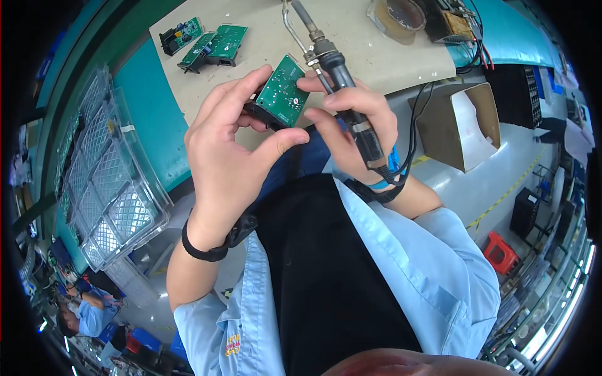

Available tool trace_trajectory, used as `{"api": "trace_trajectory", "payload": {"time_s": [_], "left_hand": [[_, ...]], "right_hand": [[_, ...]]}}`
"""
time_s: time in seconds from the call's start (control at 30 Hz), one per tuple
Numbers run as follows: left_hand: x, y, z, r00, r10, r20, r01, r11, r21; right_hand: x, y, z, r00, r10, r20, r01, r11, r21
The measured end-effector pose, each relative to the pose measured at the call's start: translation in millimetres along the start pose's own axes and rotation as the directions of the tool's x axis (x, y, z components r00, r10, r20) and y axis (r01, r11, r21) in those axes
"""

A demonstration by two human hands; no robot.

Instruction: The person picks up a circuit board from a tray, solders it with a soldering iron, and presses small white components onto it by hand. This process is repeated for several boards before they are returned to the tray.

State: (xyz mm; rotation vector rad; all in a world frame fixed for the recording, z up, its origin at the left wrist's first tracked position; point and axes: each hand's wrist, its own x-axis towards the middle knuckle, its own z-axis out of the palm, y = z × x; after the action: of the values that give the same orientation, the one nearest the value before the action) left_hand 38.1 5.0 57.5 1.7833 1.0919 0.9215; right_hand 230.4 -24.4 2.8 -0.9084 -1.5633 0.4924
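A green circuit board (283,94) is tilted up in front of my chest, its side with solder points facing up and a black part along its lower left edge. My left hand (222,135) grips it by that edge, the thumb stretched out below the board. My right hand (370,119) is wrapped round the dark handle of a soldering iron (338,72), which has a thin metal tube fixed alongside. The iron's tip points up and away, past the board. My right fingertips are at the board's right edge; whether they press on it I cannot tell.
More circuit boards (229,41) lie at the back left of the tan work sheet (338,19). A round dish (398,19) sits at the back right. Clear plastic trays (125,194) stand left, a cardboard box (445,119) right. The iron's cable (417,128) loops by my right wrist.
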Motion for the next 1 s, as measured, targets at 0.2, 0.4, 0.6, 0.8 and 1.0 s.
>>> {"api": "trace_trajectory", "payload": {"time_s": [0.2,0.4,0.6,0.8,1.0], "left_hand": [[3.9,-1.2,8.0,0.999,0.008,-0.040,-0.007,0.999,0.032],[6.5,-3.1,9.6,0.997,0.065,-0.045,-0.063,0.996,0.055],[6.3,4.6,13.7,0.990,0.137,-0.047,-0.124,0.970,0.209],[4.7,6.6,23.9,0.962,0.258,-0.086,-0.227,0.935,0.271],[4.7,5.4,27.4,0.940,0.330,-0.089,-0.291,0.910,0.296]], "right_hand": [[-1.3,1.2,-1.2,0.996,-0.079,0.027,0.083,0.983,-0.162],[-1.7,6.0,0.0,0.999,-0.044,0.018,0.045,0.997,-0.069],[-1.3,5.3,-2.0,1.000,0.015,0.003,-0.015,0.999,-0.030],[-0.8,2.8,-4.2,0.998,0.032,-0.045,-0.032,0.999,-0.006],[-0.8,0.9,-3.0,0.996,0.043,-0.082,-0.045,0.999,-0.025]]}}
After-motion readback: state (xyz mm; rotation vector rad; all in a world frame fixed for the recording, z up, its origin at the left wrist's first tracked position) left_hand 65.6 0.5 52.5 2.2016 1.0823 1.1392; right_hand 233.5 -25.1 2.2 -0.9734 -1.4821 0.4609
